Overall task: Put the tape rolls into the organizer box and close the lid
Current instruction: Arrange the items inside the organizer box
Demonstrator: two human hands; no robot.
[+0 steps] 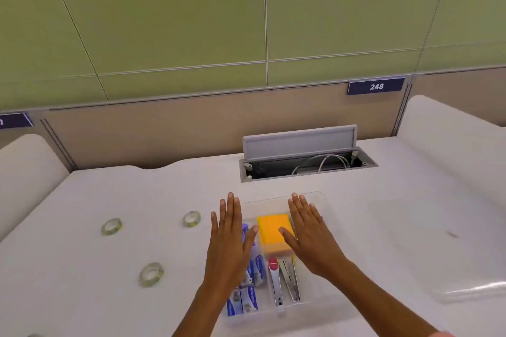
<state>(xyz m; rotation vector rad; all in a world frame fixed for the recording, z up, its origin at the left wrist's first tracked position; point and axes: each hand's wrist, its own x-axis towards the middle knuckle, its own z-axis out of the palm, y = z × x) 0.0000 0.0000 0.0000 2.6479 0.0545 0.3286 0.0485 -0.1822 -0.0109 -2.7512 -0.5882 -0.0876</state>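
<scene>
A clear plastic organizer box (317,201) stands open on the white table in front of me. It holds an orange sticky-note pad (273,228), blue staple boxes (247,301) and two staplers (284,284). Three clear tape rolls lie on the table to its left: one far left (111,226), one nearer the box (191,218), one closest to me (151,274). My left hand (230,246) hovers flat over the box's left side, fingers spread, holding nothing. My right hand (309,235) hovers flat over its right side, also empty. The clear lid (443,249) lies on the table to the right.
An open cable hatch (304,161) with white cables sits in the table behind the box, its grey flap raised. A beige partition with a "248" label (376,86) runs along the back. White rounded side panels rise at the table's left and right.
</scene>
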